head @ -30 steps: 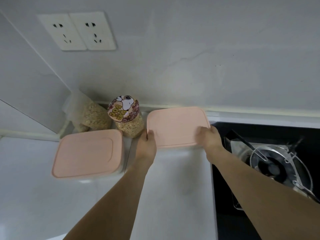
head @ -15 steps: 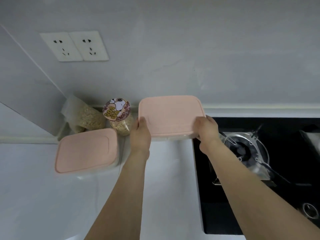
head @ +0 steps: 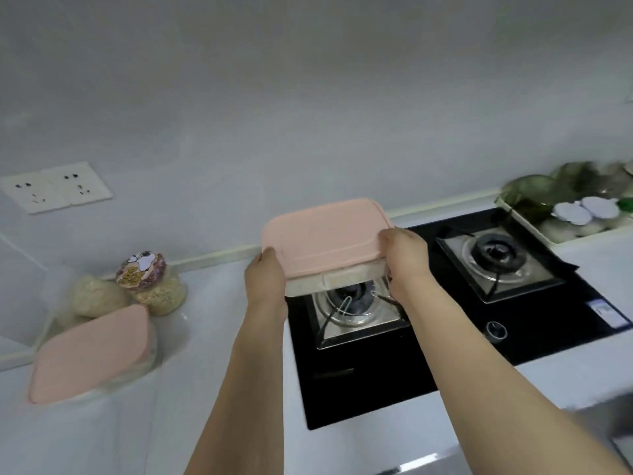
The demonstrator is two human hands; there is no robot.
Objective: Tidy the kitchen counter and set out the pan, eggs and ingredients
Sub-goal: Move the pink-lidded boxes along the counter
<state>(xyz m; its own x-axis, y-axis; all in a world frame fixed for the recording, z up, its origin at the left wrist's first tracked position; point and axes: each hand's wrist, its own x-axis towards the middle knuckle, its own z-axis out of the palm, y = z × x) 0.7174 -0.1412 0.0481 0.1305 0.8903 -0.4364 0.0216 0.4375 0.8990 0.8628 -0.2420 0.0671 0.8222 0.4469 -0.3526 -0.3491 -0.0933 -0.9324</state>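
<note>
lifted off the tabletop point(head: 212, 423), the pink-lidded container point(head: 325, 234) now hangs mid-frame over the stove point(head: 445, 358), left hand point(head: 265, 286) and right hand point(head: 406, 258) each keeping a clamped grip on its ends; relocation looks underway.

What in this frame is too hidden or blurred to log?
Head view only:
- Box contents: hidden by its pink lid and frosted wall.
- Tray items, far right: motion-blurred, cut by the edge.
- Left hand and right hand fingers: hidden under the box.

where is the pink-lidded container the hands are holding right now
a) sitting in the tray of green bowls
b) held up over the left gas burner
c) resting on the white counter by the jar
b: the left hand and right hand grip the pink-lidded container by its ends, above the left gas burner.
</note>
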